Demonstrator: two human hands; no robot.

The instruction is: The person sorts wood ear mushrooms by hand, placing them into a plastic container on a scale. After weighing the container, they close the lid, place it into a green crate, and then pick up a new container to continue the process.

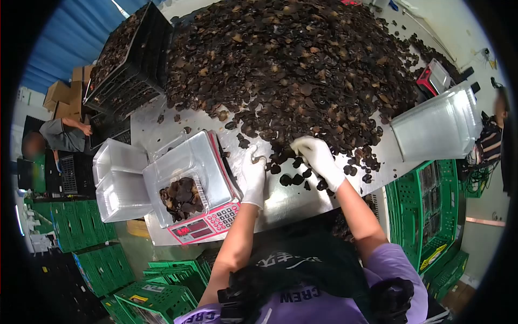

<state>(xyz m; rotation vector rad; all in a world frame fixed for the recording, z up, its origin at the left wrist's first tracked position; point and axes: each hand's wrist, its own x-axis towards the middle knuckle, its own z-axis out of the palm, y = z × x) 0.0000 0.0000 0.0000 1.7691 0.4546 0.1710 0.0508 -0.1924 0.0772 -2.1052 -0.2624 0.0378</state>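
Observation:
Both my hands wear white gloves. My left hand (252, 177) is over the metal table beside the scale, its fingers curled at a small dark piece. My right hand (317, 156) is at the near edge of a large heap of dark, mushroom-like pieces (291, 70), fingers bent down onto some of them; its fingertips are partly hidden. Loose pieces (292, 179) lie between and below the hands. To the left, a red and silver scale (208, 225) bears an open clear plastic container (175, 167) with a clump of dark pieces (182, 198) in it.
Stacked clear containers stand left (123, 186) and right (440, 127) on the metal table (148, 127). A black crate (132, 65) of dark pieces is at the back left. Green crates (429, 205) stand beside the table. People are at the far left and right edges.

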